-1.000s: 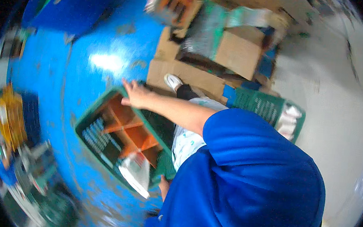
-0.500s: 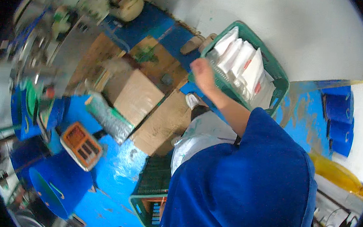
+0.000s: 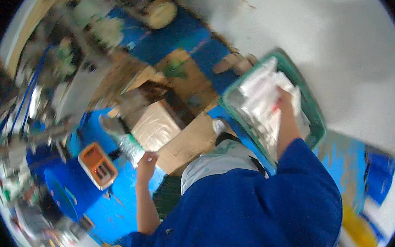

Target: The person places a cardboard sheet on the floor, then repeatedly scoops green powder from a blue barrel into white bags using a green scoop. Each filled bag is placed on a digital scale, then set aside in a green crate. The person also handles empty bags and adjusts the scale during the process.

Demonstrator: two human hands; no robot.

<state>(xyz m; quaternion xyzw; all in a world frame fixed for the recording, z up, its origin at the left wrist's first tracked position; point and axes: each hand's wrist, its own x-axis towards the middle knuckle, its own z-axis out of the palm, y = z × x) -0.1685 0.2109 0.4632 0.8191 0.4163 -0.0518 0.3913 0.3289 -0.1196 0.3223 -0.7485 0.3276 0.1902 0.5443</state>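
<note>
My right hand (image 3: 284, 101) reaches into a green plastic crate (image 3: 320, 128) at the right and is over the white plastic packages (image 3: 258, 86) standing in it. Motion smears its fingers, so whether they grip a package cannot be told. My left hand (image 3: 146, 165) is raised in front of my body with its fingers curled closed. A small whitish spot shows at its fingertips, too blurred to name. Just beyond that hand lies a roll-like bundle in clear and green wrap (image 3: 131, 147), beside a cardboard box (image 3: 155, 127).
An orange-faced scale display (image 3: 97, 166) stands left, beside a blue drum (image 3: 67, 190). Flattened cardboard (image 3: 189, 143) covers part of the blue floor. A dark green crate (image 3: 166, 193) is close by my body. Slippers (image 3: 234, 63) lie near the white wall (image 3: 350, 66).
My right hand has moved from beside the crate's left rim to over the white packages. My left hand has come into view from below. The view has shifted slightly.
</note>
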